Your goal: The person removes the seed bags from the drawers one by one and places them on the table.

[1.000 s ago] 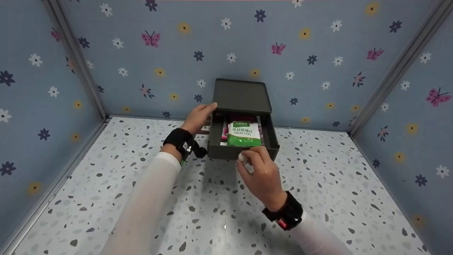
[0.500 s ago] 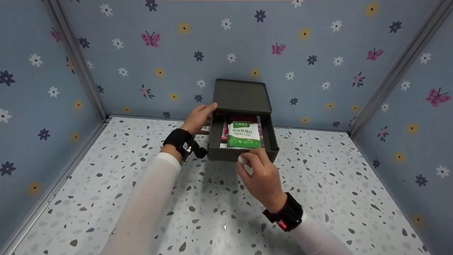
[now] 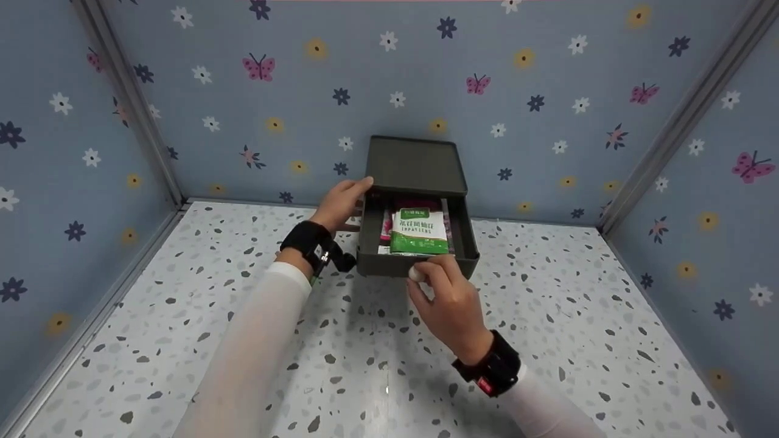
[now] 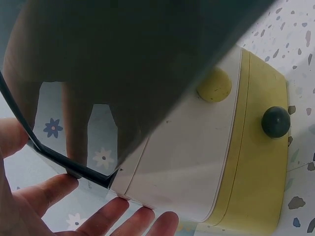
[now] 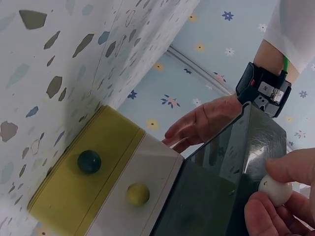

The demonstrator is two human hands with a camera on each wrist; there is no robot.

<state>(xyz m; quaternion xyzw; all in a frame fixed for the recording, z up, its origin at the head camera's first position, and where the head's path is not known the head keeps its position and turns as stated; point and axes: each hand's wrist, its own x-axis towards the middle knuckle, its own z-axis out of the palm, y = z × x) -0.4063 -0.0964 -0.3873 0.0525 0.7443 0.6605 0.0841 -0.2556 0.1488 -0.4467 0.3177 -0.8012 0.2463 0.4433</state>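
My right hand [image 3: 451,301] pinches the white knob [image 3: 416,273] on the front of the top drawer [image 3: 465,234], thumb and curled fingers closed round it; the right wrist view shows the knob [image 5: 276,190] held between my fingertips. The drawer stands pulled out toward me from the dark cabinet [image 3: 416,164], which sits at the back edge of the desk [image 3: 182,292], close against the flowered wall [image 3: 304,91]. Inside the open drawer lies a green packet [image 3: 419,230] on top, with a pink packet [image 3: 386,228] showing at its left side. My left hand [image 3: 341,204] rests against the cabinet's left side, fingers nearly straight and spread along it, the thumb up by the top edge; it grips nothing. In the left wrist view those fingers [image 4: 123,216] lie flat against the cabinet's side, under the dark drawer. The wrist views show two lower drawers shut: a white drawer [image 5: 147,182] with a yellow knob [image 5: 137,193] just under the dark one, and a yellow drawer [image 5: 78,191] with a dark knob [image 5: 89,162] at the bottom, next to the desk. Both wrists wear black bands, and white sleeves cover my forearms.
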